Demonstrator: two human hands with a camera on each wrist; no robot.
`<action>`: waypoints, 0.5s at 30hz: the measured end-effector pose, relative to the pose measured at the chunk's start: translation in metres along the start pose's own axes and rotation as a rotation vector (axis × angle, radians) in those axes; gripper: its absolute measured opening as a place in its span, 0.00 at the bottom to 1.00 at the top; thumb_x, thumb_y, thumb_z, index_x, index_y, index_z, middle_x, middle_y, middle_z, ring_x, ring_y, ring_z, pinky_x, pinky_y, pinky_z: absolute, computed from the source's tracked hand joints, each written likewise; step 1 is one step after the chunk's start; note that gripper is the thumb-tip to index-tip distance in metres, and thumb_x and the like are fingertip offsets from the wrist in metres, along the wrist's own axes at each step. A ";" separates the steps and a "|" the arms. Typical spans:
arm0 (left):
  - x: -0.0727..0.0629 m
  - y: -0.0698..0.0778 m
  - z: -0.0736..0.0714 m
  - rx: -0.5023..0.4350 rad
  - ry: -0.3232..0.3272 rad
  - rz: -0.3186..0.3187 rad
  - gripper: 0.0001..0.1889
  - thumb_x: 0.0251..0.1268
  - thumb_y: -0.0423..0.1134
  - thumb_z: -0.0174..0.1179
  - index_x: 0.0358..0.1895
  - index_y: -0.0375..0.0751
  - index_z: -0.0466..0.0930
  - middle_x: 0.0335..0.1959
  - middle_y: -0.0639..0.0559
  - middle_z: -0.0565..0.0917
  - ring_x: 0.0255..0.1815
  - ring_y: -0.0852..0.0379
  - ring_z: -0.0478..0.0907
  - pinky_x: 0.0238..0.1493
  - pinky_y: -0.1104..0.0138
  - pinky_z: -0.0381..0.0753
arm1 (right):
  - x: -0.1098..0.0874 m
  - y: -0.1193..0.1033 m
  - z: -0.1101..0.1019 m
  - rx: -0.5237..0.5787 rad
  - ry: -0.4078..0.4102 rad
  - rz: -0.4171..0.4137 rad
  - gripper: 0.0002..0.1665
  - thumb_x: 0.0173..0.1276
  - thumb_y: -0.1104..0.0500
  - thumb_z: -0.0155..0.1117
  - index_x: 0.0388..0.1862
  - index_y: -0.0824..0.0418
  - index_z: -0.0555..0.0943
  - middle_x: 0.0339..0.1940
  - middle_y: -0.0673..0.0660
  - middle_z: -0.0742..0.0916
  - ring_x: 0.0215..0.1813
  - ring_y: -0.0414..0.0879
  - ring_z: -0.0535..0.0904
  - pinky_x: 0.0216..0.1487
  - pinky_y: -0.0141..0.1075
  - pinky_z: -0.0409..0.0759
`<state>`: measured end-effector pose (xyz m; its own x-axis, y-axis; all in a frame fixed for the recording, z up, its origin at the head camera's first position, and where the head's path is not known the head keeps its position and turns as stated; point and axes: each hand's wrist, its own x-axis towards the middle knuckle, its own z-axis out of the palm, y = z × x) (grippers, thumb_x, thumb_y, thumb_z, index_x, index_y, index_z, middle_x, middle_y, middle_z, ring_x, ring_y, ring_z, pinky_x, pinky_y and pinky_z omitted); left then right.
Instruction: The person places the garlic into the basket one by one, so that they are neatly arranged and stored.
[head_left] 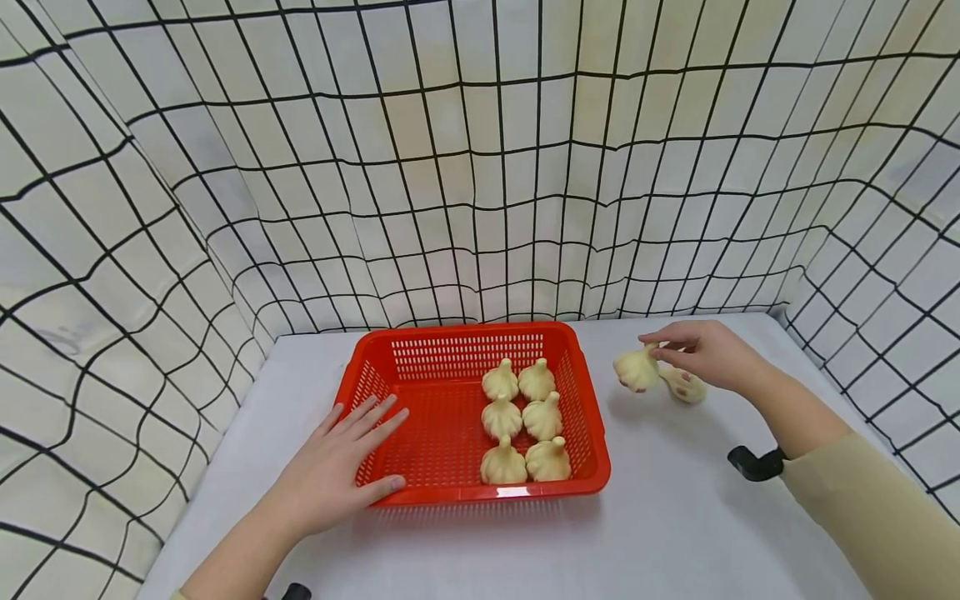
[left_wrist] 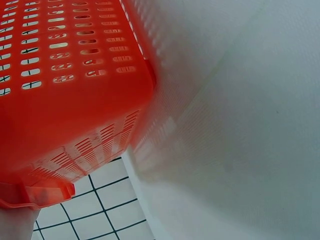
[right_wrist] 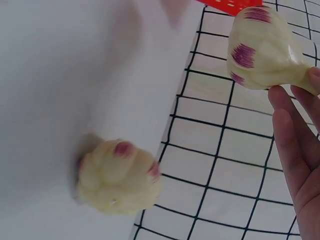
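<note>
My right hand (head_left: 701, 354) pinches a garlic bulb (head_left: 636, 369) by its stem, held above the table to the right of the red basket (head_left: 592, 417). In the right wrist view this bulb (right_wrist: 260, 50) shows purple streaks, and fingers and thumb meet at its stem. A second garlic bulb (head_left: 685, 386) lies on the table just beneath that hand. My left hand (head_left: 341, 467) rests with spread, straight fingers over the basket's left front corner. Inside the basket, several garlic bulbs (head_left: 502, 421) stand in two columns on the right side, stems up.
A white table (head_left: 675, 517) carries the basket. Black grid netting (head_left: 480, 200) over white sheeting rises behind and on both sides. The basket's perforated floor (head_left: 435, 425) shows on its left half.
</note>
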<state>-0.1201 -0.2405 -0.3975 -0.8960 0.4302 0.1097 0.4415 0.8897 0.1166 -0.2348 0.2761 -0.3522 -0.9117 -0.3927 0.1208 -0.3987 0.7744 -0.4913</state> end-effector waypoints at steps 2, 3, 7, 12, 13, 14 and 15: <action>0.000 0.000 -0.001 -0.001 -0.001 -0.002 0.43 0.59 0.66 0.61 0.77 0.58 0.62 0.79 0.55 0.57 0.78 0.45 0.53 0.76 0.43 0.43 | 0.006 -0.006 -0.002 -0.009 -0.002 -0.007 0.17 0.70 0.51 0.66 0.56 0.50 0.86 0.51 0.53 0.88 0.42 0.46 0.81 0.42 0.38 0.82; -0.001 0.000 -0.001 0.000 -0.002 -0.003 0.43 0.59 0.66 0.61 0.77 0.58 0.62 0.79 0.55 0.57 0.78 0.45 0.53 0.76 0.43 0.43 | 0.009 -0.009 -0.002 -0.011 -0.005 -0.014 0.17 0.70 0.51 0.66 0.56 0.50 0.86 0.51 0.53 0.88 0.42 0.46 0.81 0.43 0.39 0.83; -0.001 0.000 -0.001 -0.004 -0.004 -0.003 0.42 0.59 0.66 0.61 0.76 0.58 0.62 0.79 0.55 0.57 0.79 0.45 0.52 0.76 0.42 0.43 | 0.025 -0.023 -0.005 -0.002 -0.015 -0.050 0.17 0.70 0.54 0.67 0.56 0.49 0.86 0.51 0.52 0.88 0.43 0.46 0.82 0.44 0.41 0.84; -0.001 0.000 -0.001 -0.003 0.001 0.002 0.42 0.60 0.66 0.61 0.77 0.58 0.62 0.79 0.56 0.57 0.79 0.46 0.52 0.76 0.42 0.43 | 0.043 -0.044 -0.005 0.017 -0.031 -0.096 0.17 0.70 0.55 0.67 0.56 0.49 0.86 0.49 0.50 0.88 0.42 0.46 0.81 0.43 0.40 0.83; -0.001 0.000 -0.001 -0.003 0.001 0.002 0.42 0.60 0.66 0.61 0.77 0.58 0.62 0.79 0.56 0.57 0.79 0.46 0.51 0.76 0.42 0.43 | 0.047 -0.048 -0.005 0.023 -0.034 -0.099 0.17 0.70 0.55 0.67 0.56 0.49 0.86 0.49 0.50 0.88 0.41 0.46 0.80 0.42 0.39 0.83; -0.001 0.000 -0.001 -0.004 0.001 0.003 0.42 0.60 0.66 0.61 0.77 0.58 0.62 0.79 0.56 0.57 0.79 0.46 0.51 0.76 0.43 0.43 | 0.050 -0.052 -0.006 0.022 -0.037 -0.103 0.17 0.70 0.55 0.67 0.56 0.48 0.86 0.48 0.50 0.88 0.41 0.45 0.80 0.41 0.39 0.83; -0.001 0.000 -0.001 -0.004 0.001 0.004 0.42 0.60 0.66 0.61 0.77 0.58 0.61 0.79 0.56 0.57 0.79 0.46 0.51 0.76 0.43 0.43 | 0.054 -0.056 -0.006 0.021 -0.038 -0.111 0.17 0.70 0.54 0.67 0.56 0.48 0.86 0.48 0.50 0.88 0.40 0.45 0.80 0.41 0.39 0.82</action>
<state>-0.1194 -0.2408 -0.3964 -0.8942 0.4334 0.1116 0.4451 0.8874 0.1199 -0.2623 0.2144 -0.3135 -0.8576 -0.4942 0.1427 -0.4943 0.7150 -0.4944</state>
